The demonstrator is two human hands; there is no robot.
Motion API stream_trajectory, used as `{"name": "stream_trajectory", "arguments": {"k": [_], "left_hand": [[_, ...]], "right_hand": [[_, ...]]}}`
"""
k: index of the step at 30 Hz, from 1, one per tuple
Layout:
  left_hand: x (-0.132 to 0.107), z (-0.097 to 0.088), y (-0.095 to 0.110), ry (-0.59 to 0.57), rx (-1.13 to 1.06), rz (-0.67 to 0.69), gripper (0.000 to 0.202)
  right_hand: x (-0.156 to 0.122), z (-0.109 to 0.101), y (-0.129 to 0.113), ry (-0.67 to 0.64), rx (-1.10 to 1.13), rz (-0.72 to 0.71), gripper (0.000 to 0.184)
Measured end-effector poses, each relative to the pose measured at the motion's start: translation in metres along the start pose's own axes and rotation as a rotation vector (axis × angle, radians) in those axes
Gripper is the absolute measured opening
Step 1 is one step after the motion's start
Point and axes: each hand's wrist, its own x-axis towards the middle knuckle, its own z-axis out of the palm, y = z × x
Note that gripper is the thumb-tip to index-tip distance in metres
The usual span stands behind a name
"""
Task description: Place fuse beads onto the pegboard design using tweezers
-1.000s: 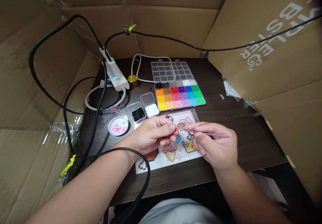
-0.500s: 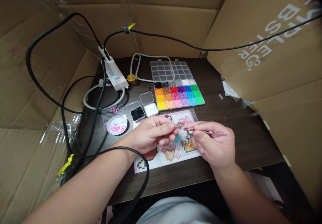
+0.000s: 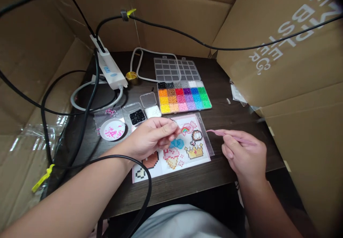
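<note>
My left hand (image 3: pixel 152 136) hovers over the left part of a pattern sheet (image 3: pixel 184 157) with pixel pictures, its thumb and fingers pinched together on something too small to make out. My right hand (image 3: pixel 245 156) is off the sheet's right edge and grips pink tweezers (image 3: pixel 218 133), whose tips point left toward the sheet. A clear pegboard lies on the sheet. Behind it stands an open bead case (image 3: pixel 183 97) with many coloured compartments and its clear lid (image 3: pixel 177 69) folded back.
Two small boxes hold black beads (image 3: pixel 137 116) and white beads (image 3: pixel 153 111). A white dish (image 3: pixel 112 129) of pink beads sits on a second pegboard at left. A white power strip (image 3: pixel 109 68), black cables, a gold cap (image 3: pixel 131 76). Cardboard walls surround the dark table (image 3: pixel 235 116).
My hands were together over the sheet, fingers at the tweezer tips. They have parted: the right hand drew the tweezers off to the right, the left stayed pinched. The view shifted.
</note>
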Motion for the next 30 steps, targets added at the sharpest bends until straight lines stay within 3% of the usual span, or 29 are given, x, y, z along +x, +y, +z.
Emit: {"name": "stream_trajectory", "arguments": {"k": [5,13,30], "left_hand": [[0.001,0.0004,0.0007,0.008,-0.01,-0.008,0.032],[0.0009,0.0021,0.0022,0.014,-0.01,0.001,0.034],[0.0002,0.0006,0.0007,0.024,0.032,-0.015,0.034]], "right_hand": [[-0.0104,-0.0046,0.01,0.006,-0.129,0.086,0.011],[-0.0098,-0.0006,0.0092,-0.016,-0.271,0.018,0.01],[-0.0104,0.0022,0.0067,-0.046,-0.286,0.004,0.011]]}}
